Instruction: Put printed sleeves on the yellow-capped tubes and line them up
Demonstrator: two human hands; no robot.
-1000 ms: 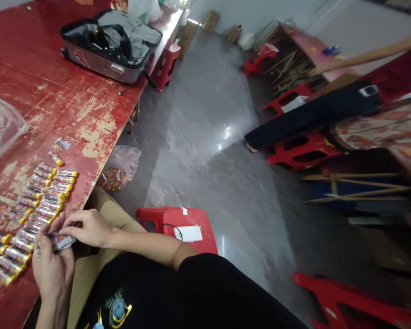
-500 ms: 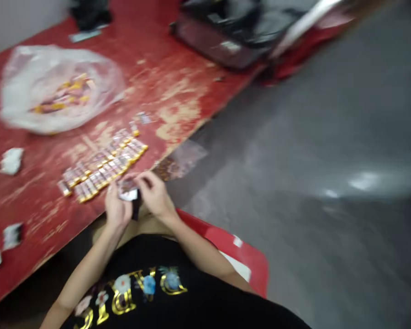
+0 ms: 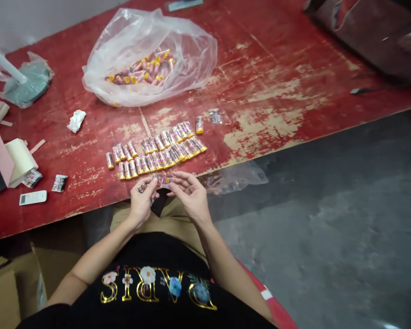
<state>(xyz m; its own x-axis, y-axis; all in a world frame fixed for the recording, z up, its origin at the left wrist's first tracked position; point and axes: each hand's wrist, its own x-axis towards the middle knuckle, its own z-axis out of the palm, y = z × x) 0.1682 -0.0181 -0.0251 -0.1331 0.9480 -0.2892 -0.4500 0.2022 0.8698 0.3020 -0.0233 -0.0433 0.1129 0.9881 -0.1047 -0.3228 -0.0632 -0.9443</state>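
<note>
My left hand (image 3: 143,201) is closed at the table's front edge, pinching a small clear printed wrapper (image 3: 163,181) between thumb and fingers. More crumpled printed plastic shows in its palm. The fingertips of my right hand (image 3: 192,196) grip the wrapper's other end, so it spans the gap between both hands. Just beyond them, small clear tubes with yellow caps (image 3: 157,160) lie side by side in two rough rows. One separate tube (image 3: 199,124) lies at the right end, beside a small printed packet (image 3: 215,116).
A big clear plastic bag (image 3: 150,91) of similar tubes lies open on the worn red table (image 3: 260,91). At left are a crumpled tissue (image 3: 76,120), a white remote-like device (image 3: 33,197) and an open notebook (image 3: 20,160). A plastic bag (image 3: 239,178) hangs below the table edge.
The view has swung left and steadied, so the table things sit further right in the picture. The wrapper is now stretched between both hands; earlier a whitish piece showed at the left hand.
</note>
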